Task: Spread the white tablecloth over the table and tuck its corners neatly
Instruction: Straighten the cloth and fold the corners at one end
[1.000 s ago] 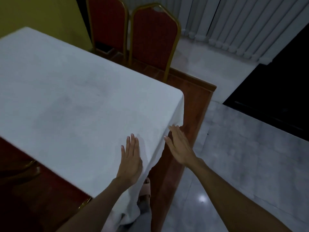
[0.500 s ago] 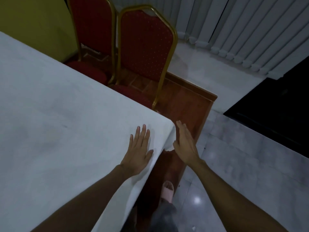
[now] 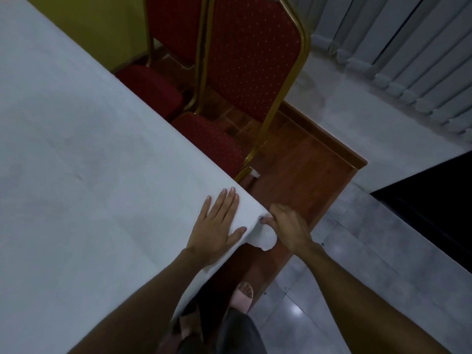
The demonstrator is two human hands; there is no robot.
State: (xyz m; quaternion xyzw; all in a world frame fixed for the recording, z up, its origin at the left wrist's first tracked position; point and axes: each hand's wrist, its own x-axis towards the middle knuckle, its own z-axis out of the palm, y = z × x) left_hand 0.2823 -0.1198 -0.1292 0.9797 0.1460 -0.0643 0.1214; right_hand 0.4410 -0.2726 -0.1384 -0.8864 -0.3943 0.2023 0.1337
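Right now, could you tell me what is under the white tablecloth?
The white tablecloth hides the tabletop completely. Only reddish-brown wooden flooring shows below its corner, where the right hand works.

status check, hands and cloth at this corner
Left hand flat on tablecloth. Right hand pinching the hanging corner. Chair close, not blocking.

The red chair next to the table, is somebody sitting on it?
No, the red chair has a bare seat, and the only person seen stands at the corner of the tablecloth.
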